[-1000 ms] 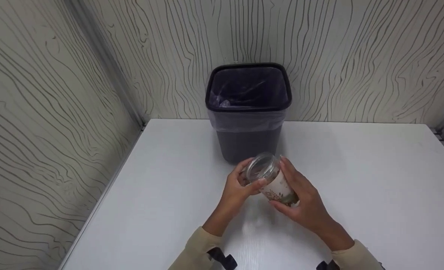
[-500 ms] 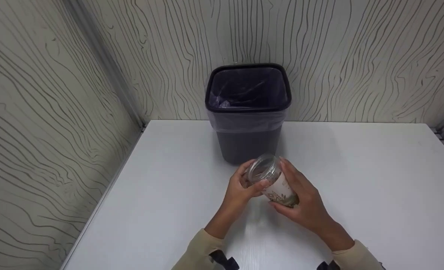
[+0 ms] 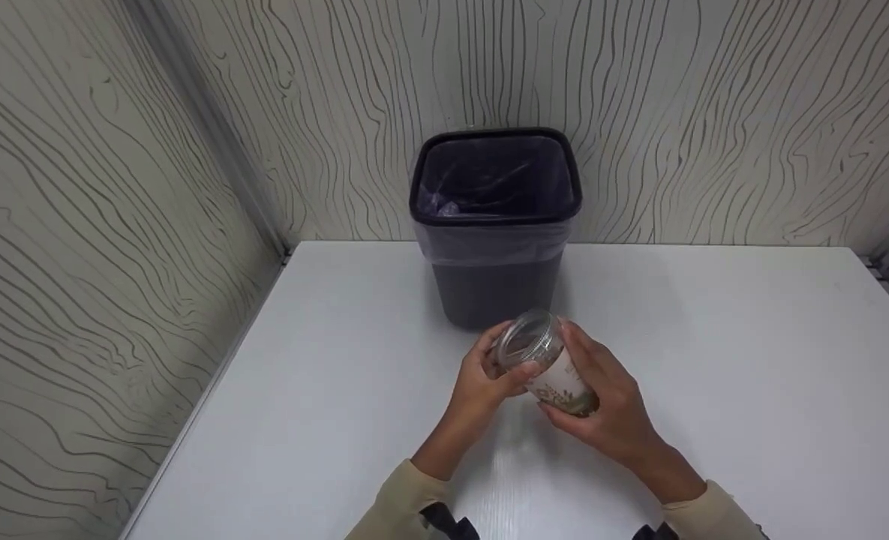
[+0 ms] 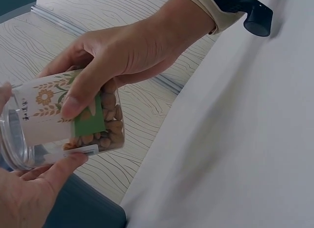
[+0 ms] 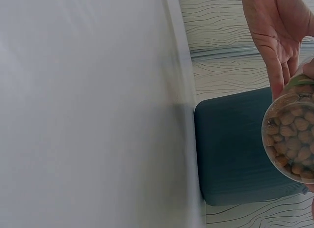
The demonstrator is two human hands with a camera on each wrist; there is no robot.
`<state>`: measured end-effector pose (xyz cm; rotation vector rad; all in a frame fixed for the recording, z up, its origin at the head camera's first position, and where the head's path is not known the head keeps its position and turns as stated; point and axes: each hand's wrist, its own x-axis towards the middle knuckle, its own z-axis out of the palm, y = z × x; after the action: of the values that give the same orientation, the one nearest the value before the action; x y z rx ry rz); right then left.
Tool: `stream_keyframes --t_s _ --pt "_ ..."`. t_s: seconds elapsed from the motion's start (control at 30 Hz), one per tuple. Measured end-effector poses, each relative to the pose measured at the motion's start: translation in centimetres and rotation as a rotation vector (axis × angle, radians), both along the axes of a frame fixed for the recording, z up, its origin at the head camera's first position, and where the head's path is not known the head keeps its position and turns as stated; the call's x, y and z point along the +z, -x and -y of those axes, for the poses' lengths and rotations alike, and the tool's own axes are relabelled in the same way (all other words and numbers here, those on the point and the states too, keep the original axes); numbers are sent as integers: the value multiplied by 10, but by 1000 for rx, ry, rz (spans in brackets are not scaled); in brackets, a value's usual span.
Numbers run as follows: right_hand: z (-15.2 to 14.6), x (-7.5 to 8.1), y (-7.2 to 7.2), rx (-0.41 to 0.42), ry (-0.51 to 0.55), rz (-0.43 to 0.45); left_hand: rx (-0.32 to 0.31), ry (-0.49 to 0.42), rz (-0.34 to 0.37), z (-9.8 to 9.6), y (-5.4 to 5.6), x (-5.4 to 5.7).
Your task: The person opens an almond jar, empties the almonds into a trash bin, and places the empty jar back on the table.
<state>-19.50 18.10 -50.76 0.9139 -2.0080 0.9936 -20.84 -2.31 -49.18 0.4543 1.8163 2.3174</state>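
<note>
Both hands hold a clear plastic jar (image 3: 557,382) tilted above the white table, in front of the bin. Its printed label shows flowers and a green band, and almonds (image 5: 294,134) show through its base in the right wrist view. My left hand (image 3: 482,382) grips the jar near its clear top end, thumb across the near side. My right hand (image 3: 609,397) holds the body towards the base; in the left wrist view this right hand (image 4: 122,51) reaches in from above, thumb on the label. Whether a clear lid covers the mouth, I cannot tell.
A dark bin (image 3: 497,289) lined with a translucent bag stands just behind the hands, against the patterned back wall (image 3: 339,112). The white table (image 3: 324,390) stretches to both sides. A patterned side wall (image 3: 76,262) rises at the left.
The jar and the left hand have shifted very slightly right and down in the head view. Both hands keep their grip, and the bin stays in place.
</note>
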Motion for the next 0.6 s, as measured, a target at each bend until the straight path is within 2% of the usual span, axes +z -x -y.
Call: stream_keyframes --t_s 0.23,0.4,0.6 --pt "0 -2 0 -22 -14 -4 8 3 -7 -2 -1 1" --pt "0 -4 0 -34 -4 -12 -12 -2 -16 -2 -3 1" --pt "0 -4 1 -19 25 -29 -31 17 -64 -1 -2 1"
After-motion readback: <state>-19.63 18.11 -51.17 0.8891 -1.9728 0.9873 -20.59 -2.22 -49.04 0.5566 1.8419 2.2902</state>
